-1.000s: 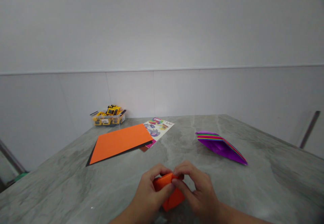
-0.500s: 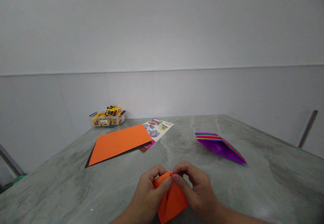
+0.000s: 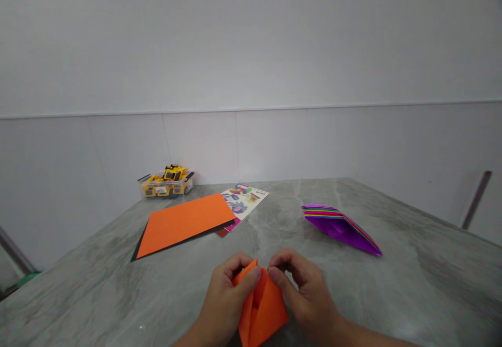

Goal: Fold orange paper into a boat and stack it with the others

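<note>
A folded piece of orange paper is held between my two hands at the bottom centre of the head view. My left hand pinches its left flap, thumb on the near face and fingers behind. On the other side, my right hand pinches the paper's upper right edge between thumb and forefinger. The paper has a pointed tip at the top, and a gap stands between its two halves down the middle. Its lower end runs to the frame's bottom edge.
On the grey marbled table, orange sheets over black ones lie left, partly covering a printed leaflet. Behind them stands a clear box of yellow toy parts. A purple folded paper stack with multicoloured edges lies right.
The two halves of the orange paper have parted at the top, and the middle gap is wider. My left hand has shifted slightly left with its flap.
</note>
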Motion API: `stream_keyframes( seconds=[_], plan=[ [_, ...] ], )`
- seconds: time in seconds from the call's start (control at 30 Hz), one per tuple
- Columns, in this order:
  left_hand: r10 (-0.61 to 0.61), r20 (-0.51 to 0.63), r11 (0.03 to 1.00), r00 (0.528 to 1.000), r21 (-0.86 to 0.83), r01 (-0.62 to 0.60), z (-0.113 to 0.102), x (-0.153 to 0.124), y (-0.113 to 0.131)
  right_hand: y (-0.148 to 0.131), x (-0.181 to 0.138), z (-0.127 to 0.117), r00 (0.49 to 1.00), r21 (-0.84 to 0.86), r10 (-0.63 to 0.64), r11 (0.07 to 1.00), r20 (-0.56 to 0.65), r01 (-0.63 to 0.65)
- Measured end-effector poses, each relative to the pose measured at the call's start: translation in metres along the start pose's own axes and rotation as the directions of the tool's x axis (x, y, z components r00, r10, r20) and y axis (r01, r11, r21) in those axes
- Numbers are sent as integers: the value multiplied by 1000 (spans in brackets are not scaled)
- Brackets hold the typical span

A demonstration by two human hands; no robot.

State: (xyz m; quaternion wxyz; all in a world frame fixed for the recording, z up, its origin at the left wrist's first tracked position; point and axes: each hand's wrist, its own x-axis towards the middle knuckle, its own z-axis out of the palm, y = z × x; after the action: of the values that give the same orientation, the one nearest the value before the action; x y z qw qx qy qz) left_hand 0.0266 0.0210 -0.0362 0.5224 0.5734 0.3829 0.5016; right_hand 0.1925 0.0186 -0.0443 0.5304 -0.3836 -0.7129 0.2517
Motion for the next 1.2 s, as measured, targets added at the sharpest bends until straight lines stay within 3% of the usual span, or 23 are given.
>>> stream_keyframes(
  seconds=[0.33,0.47,0.7,0.9,1.2],
  plan=[
    [-61,-100,975,993,-218,38,-6,5,5,2,-1,-1,999,35,-45,998,17,44],
    [-73,-134,959,988,-280,33,-8,6,6,1,-1,-3,986,39,-160,987,43,159],
    [36,-118,968,992,-243,-64,-13,6,4,-9,-2,-5,926,-59,-328,937,187,344],
    [64,-102,962,993,-257,-89,-13,7,7,-4,-3,-2,952,-78,-248,961,179,265],
    [-89,-199,877,976,-480,-18,-18,14,14,1,-2,-3,989,-126,-110,984,99,122]
  ],
)
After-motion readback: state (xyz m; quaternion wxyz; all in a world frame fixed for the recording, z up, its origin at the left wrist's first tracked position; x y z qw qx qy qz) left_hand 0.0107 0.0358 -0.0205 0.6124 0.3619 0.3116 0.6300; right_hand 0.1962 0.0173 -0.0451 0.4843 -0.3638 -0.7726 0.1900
